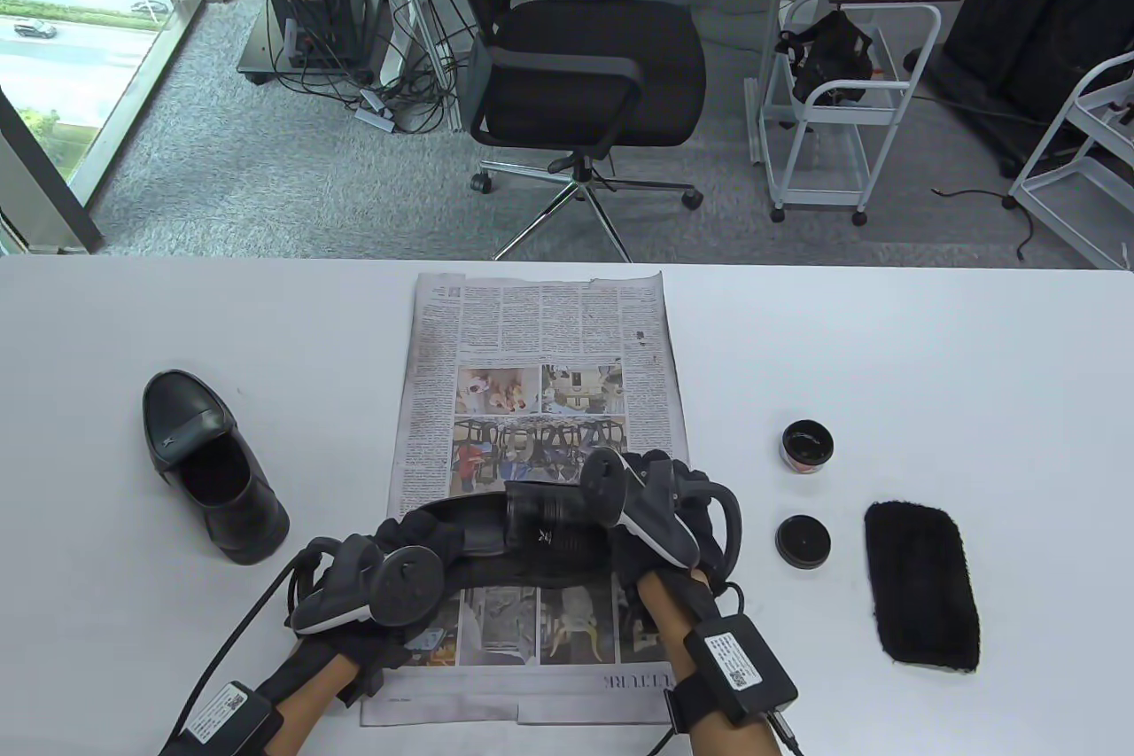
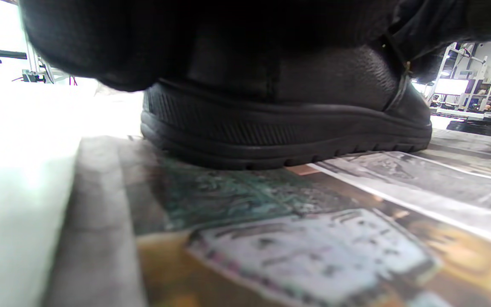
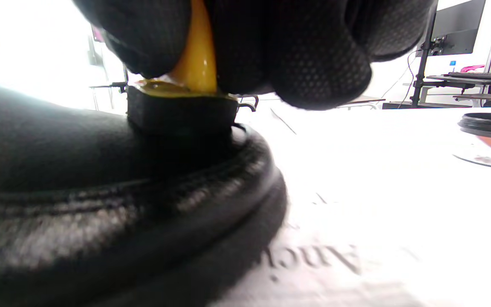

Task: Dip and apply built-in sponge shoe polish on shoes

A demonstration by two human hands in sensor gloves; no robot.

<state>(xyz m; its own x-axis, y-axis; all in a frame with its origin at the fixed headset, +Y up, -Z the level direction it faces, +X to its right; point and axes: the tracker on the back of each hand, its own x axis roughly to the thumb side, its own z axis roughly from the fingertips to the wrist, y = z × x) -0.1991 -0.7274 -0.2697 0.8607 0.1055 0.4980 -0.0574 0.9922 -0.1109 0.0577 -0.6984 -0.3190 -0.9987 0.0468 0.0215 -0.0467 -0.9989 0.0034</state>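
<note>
Black shoe (image 1: 496,530) lies crosswise on the newspaper (image 1: 540,331), toward the worktop's (image 1: 930,331) near edge, sole down on the print in the left wrist view. Left hand (image 1: 390,588) sits at the shoe's heel end, fingers closed around the rear of the upper and holding it. Right hand (image 1: 660,517) is over the toe end; in the right wrist view its fingers (image 3: 313,55) pinch a yellow handle carrying a black sponge applicator (image 3: 181,113), pressed flat on the toe leather (the table view hides it under the tracker). Open polish tin (image 1: 807,446) stands on the bare worktop toward the right edge, its lid (image 1: 803,541) just nearer, apart from it. Black cloth (image 1: 921,583) lies near the right edge. Second shoe (image 1: 213,468) stands left of the paper, toe pointing to the far edge.
</note>
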